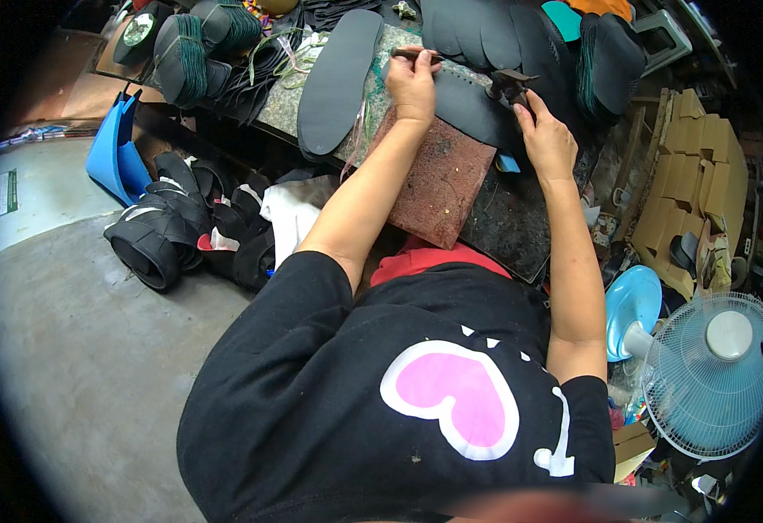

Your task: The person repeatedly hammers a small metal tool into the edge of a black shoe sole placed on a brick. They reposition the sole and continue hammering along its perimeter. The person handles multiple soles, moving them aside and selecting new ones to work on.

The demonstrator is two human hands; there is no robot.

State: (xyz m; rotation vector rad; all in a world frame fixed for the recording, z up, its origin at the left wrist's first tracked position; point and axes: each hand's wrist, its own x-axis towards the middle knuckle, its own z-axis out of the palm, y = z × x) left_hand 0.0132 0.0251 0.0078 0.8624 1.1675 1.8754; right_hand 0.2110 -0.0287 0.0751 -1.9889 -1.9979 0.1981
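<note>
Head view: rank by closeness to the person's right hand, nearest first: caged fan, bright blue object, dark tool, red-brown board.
1. Dark tool: gripped in the right hand.
2. Red-brown board: left of that hand and slightly lower.
3. Caged fan: lower right.
4. Bright blue object: far left, beyond the left arm.

The dark sole (470, 112) looks smooth and matt, the reddish board (438, 187) rough.

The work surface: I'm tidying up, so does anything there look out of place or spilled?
The loose pale green strips straggle in a tangle at the far left of the work surface, which looks untidy beside sole bundles wound with cord. No spill shows around the black sole by the left hand.
</note>
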